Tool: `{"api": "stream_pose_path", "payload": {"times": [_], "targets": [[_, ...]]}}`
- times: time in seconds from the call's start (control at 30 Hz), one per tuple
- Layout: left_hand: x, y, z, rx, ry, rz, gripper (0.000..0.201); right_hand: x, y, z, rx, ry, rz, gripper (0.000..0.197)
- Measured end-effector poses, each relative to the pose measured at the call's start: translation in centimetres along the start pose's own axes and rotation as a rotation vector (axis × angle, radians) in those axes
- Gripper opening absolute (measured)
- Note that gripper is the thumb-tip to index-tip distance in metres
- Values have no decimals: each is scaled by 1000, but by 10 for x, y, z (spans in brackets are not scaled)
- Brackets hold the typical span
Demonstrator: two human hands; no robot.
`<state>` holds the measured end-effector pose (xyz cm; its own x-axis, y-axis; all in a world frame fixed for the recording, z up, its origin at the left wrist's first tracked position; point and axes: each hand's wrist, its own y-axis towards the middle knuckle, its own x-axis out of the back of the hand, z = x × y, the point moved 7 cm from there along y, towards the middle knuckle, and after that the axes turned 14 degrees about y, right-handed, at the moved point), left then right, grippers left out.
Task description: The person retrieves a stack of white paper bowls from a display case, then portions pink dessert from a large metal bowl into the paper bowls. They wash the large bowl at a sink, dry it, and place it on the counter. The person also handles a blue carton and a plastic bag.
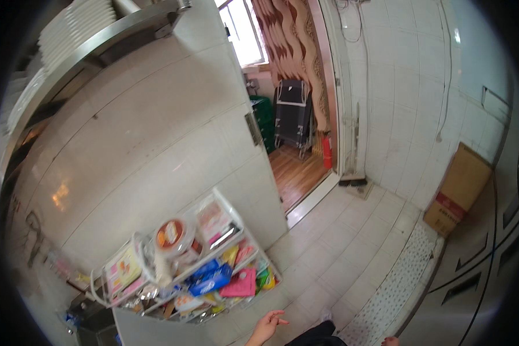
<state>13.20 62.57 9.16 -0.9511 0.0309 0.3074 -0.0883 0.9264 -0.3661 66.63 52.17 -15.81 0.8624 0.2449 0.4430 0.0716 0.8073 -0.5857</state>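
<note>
My left hand [267,326] hangs near the lower edge, over the tiled floor. Its fingers are loosely apart, and nothing shows in them. Only a small part of my right hand [390,341] comes in at the bottom edge, and its fingers cannot be made out. Nearest to my left hand is a white tiered rack [220,200] packed with packages. A round clear tub with an orange-brown lid [172,234] sits on its top tier. Lower down are a blue package [211,280] and a pink package [238,283]. Neither hand touches the rack.
Ahead, an open doorway leads to a wooden floor [297,173] with a folded black chair [293,112] and a red fire extinguisher [327,151]. A cardboard box [458,187] leans at the right wall, beside metal cabinets [473,288]. A metal shelf [86,43] juts out upper left.
</note>
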Motion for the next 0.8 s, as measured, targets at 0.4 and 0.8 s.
{"api": "stream_pose_path", "payload": {"times": [0.4,0.8], "targets": [[-64,376,-254,-308,289,357,28,119,277,252,-258,30,40,26],[89,646,-327,69,183,-279,28,210,795,589,79,-770,340,28]]}}
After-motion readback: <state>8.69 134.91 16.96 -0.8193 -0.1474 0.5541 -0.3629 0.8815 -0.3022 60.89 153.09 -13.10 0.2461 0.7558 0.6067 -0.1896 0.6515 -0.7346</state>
